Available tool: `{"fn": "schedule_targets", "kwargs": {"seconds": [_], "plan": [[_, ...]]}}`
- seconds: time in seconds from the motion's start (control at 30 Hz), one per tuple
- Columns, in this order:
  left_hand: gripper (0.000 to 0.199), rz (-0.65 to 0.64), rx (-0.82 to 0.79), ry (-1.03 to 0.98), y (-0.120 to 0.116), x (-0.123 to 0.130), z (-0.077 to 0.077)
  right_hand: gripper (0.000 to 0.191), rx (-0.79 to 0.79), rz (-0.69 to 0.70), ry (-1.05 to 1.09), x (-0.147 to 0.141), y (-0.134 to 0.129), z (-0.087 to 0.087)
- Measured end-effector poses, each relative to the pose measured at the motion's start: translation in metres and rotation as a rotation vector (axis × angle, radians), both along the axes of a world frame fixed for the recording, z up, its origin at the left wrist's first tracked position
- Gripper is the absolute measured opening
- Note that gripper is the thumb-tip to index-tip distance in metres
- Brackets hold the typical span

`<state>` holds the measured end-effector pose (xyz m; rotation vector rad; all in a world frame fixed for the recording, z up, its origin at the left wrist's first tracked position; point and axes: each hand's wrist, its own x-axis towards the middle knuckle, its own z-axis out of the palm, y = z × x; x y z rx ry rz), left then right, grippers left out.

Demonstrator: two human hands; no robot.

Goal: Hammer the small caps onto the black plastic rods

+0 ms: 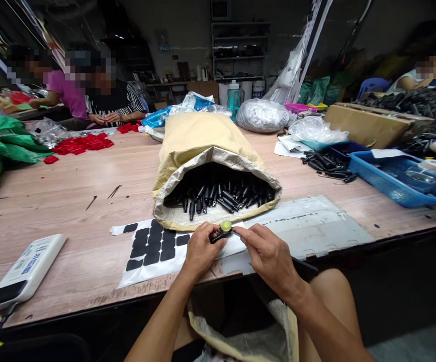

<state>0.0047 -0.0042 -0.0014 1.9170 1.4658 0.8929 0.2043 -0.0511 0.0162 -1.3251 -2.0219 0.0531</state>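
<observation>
My left hand (201, 249) is closed around a small black pen-like part (223, 235) at the table's front edge. Just above that part, at my fingertips, shows a round yellow-green piece (226, 225); whether it is attached I cannot tell. My right hand (270, 256) pinches at the part's right end, and what lies between its fingers is too small to name. Right behind both hands a yellow woven sack (206, 133) lies with its mouth towards me, full of black pen-like parts (218, 193). A white sheet of black square stickers (152, 244) lies beside my left hand.
A white power bank (25, 271) with a cable lies at left. Red pieces (84, 144) and a green sack (4, 151) are farther back. A blue tray (399, 186) and cardboard box (372, 123) stand right. Another open sack (240, 339) is at my lap. Co-workers sit beyond.
</observation>
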Motion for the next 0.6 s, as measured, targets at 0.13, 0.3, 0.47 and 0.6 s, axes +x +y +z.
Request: {"fn": "schedule_targets", "kwargs": {"seconds": [0.13,0.3,0.47,0.6], "plan": [[0.012,-0.001,0.013,-0.008,0.001,0.000,-0.003,0.038,-0.022,-0.023,-0.042,0.002,0.001,-0.001],[0.014,0.003,0.007,0.005,0.001,-0.001,-0.004,0.040,0.029,-0.094,0.019,0.009,0.003,0.000],[0.014,0.005,0.014,0.027,0.000,0.000,-0.001,0.036,-0.046,-0.079,0.001,0.012,0.007,-0.007],[0.013,0.006,0.018,0.046,0.000,0.001,0.002,0.031,0.011,-0.167,0.019,0.024,0.019,-0.008]]}}
